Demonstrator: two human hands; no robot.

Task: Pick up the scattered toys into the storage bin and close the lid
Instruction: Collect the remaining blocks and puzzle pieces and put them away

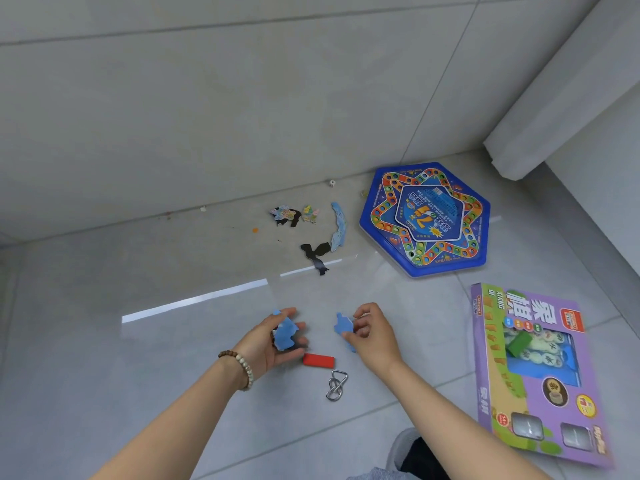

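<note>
One red block (319, 361), one ring puzzle (336, 385), one die (332, 182), one hexagonal board (425, 218), one purple box (535, 372), at least six puzzle pieces (339, 225).

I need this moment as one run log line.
left hand: holds blue piece | right hand: pinches second blue piece | floor: red block, metal rings | bin: not in view

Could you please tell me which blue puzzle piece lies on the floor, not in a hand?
The long curved piece beside the hexagonal board; the other two are held by the left hand and the right hand.
</note>
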